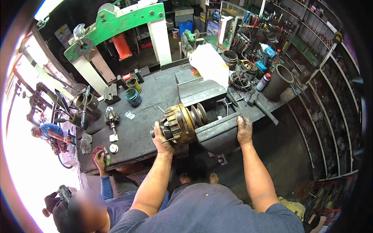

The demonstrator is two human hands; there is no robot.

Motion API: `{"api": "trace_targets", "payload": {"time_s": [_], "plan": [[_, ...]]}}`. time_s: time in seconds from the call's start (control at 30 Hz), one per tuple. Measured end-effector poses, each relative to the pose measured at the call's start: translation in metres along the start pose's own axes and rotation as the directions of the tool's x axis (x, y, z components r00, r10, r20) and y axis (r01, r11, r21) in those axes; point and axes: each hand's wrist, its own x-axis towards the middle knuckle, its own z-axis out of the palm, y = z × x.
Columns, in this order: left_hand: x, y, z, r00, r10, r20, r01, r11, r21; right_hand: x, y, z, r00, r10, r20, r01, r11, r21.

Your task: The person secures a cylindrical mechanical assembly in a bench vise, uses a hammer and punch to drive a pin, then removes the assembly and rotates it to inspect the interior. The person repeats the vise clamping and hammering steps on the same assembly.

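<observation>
On the near side of the dark grey, flat-topped workbench (153,83), I hold a yellow-brown, slotted, round metal housing (182,121) by its left end. My left hand (163,141) is closed around that end, thumb uppermost, so nearly all of the housing lies to the right of my grip. My right hand (244,133) is well apart from it, set against the right end of the near jaw of a heavy grey metal bench vise (217,136); its fingers are bent, but I cannot tell how tightly they close.

The housing lies on its side, its long axis running left to right. A dark, grooved metal pulley (200,113) stands out from its right end, at the left of the wide gap between the vise jaws. I cannot tell whether the two touch.

Around the housing's body run ribs and dark slots, with worn yellow patches and greasy brown stains over the metal. The left end is darker, and thin rods stick out there on the far and near sides.

To the right of the vise's far side lies a long-handled, grey metal hammer (264,110).
</observation>
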Motion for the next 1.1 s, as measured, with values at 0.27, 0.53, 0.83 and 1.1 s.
{"api": "trace_targets", "payload": {"time_s": [0.27,0.53,0.83,1.1], "plan": [[-0.006,-0.018,-0.043,0.937,0.048,0.347,-0.034,0.998,-0.047,0.002,0.001,0.000,1.000,0.023,0.015,-0.023,0.999,0.026],[-0.029,-0.051,-0.063,0.925,0.017,0.381,-0.101,0.975,0.200,0.001,0.002,-0.003,0.998,0.043,0.040,-0.044,0.999,0.015],[-0.030,-0.058,-0.046,0.954,0.053,0.294,-0.105,0.981,0.164,0.003,0.000,0.000,0.998,0.018,0.063,-0.022,0.998,0.059],[-0.007,-0.050,-0.071,0.904,0.002,0.428,-0.124,0.958,0.258,0.001,0.000,0.002,0.999,-0.023,0.031,0.021,0.997,0.079]]}}
